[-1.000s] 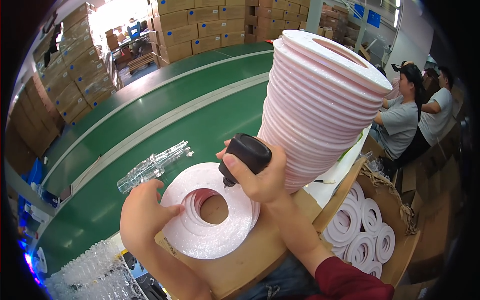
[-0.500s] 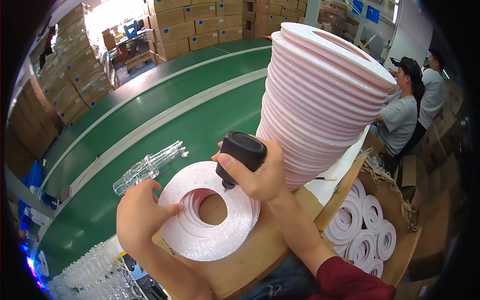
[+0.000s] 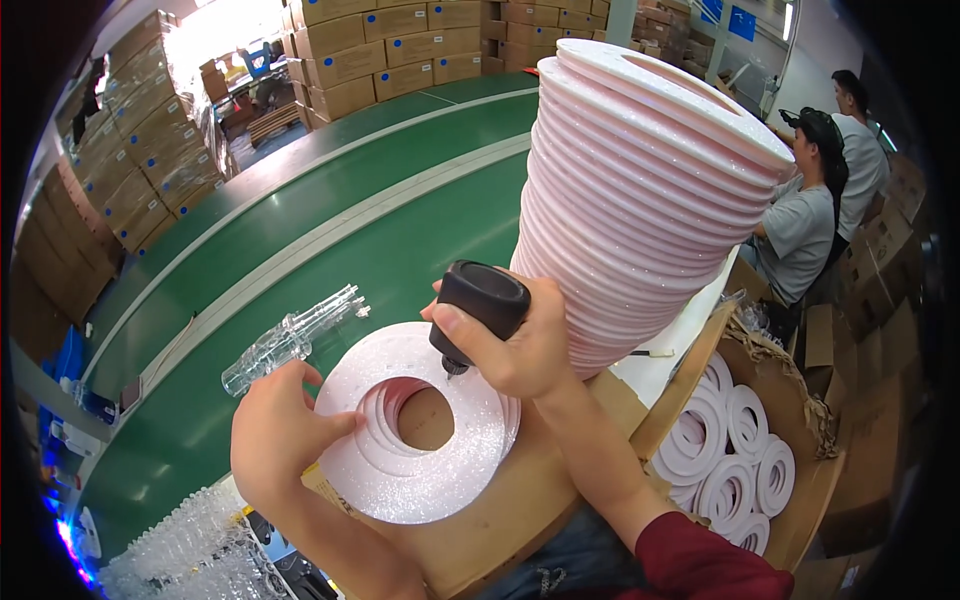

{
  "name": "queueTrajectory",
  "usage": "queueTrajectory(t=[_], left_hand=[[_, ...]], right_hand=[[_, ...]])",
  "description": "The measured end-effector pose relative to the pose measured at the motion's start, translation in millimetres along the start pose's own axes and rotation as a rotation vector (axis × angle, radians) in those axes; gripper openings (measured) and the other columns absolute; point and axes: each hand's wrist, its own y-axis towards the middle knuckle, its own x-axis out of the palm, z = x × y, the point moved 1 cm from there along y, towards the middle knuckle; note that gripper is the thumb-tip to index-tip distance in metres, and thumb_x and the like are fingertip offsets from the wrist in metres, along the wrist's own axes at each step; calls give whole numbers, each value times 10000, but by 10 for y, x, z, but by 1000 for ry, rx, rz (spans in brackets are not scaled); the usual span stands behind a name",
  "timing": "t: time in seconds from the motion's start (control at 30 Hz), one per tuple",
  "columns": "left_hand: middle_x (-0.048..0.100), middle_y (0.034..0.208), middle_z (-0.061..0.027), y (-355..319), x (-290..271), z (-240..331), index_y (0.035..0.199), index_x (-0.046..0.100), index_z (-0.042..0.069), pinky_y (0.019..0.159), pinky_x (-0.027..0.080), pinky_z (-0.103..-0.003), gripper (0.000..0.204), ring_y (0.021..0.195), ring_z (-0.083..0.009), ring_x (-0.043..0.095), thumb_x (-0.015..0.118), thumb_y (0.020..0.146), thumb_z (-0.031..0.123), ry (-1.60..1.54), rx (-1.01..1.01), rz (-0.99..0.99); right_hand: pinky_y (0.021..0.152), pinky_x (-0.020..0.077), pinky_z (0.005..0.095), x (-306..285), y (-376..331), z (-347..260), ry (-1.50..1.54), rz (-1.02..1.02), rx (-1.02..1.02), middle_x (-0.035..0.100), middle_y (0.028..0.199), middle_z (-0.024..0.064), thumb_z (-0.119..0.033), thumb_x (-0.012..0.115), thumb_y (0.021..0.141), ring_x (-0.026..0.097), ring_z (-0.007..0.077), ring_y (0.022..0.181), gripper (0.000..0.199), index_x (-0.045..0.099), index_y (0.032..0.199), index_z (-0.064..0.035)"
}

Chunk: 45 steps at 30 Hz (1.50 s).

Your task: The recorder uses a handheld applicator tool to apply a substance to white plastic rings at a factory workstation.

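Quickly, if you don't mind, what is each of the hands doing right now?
Left hand: open, fingers resting on the edge of the flat white foam ring.
Right hand: closed around a black tool, its tip on the ring.

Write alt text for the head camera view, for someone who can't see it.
A person's right hand presses a black bottle tip-down onto a flat white foam ring steadied by the left hand on a cardboard surface, beside a tall stack of pink-white rings.

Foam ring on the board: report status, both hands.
Left hand flat on the white foam ring, steadying it. Right hand gripping the black tool, tip down at the ring's inner edge. Tall ring stack close behind the right hand.
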Motion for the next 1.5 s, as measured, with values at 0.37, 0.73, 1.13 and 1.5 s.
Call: queueTrajectory(t=[0.37, 0.73, 1.13, 1.5], left_hand=[[651, 759, -97, 13, -1, -28, 952, 682, 6, 640, 522, -372, 584, 675, -233, 652, 960, 507, 264, -5, -13, -24], [674, 908, -113, 35, -21, -99, 1127, 676, 35, 738, 547, -382, 637, 818, -244, 672, 921, 570, 221, -96, 79, 8], [686, 924, -120, 35, -84, -26, 1141, 683, 31, 761, 544, -381, 662, 835, -260, 681, 929, 571, 262, -31, -51, -45], [668, 884, -112, 37, -103, 15, 1092, 691, 18, 729, 536, -376, 619, 802, -251, 662, 929, 567, 244, -35, -78, -51]], right_hand=[[736, 605, 304, -1, -9, -9, -25, 6, 2, 754, 873, 162, -35, 738, 895, 744, 179, 826, 208, 680, 1035, 108], [556, 508, 248, -40, -97, -214, -49, 111, -165, 702, 689, 73, -72, 794, 839, 644, 81, 597, 208, 724, 988, 55], [667, 558, 251, -125, -43, -308, -208, -26, -69, 752, 792, 104, -40, 778, 851, 690, 105, 721, 182, 726, 960, 95], [512, 464, 281, -94, -19, -223, -172, 12, -222, 661, 648, 113, -106, 803, 844, 580, 113, 524, 200, 734, 966, 36]])
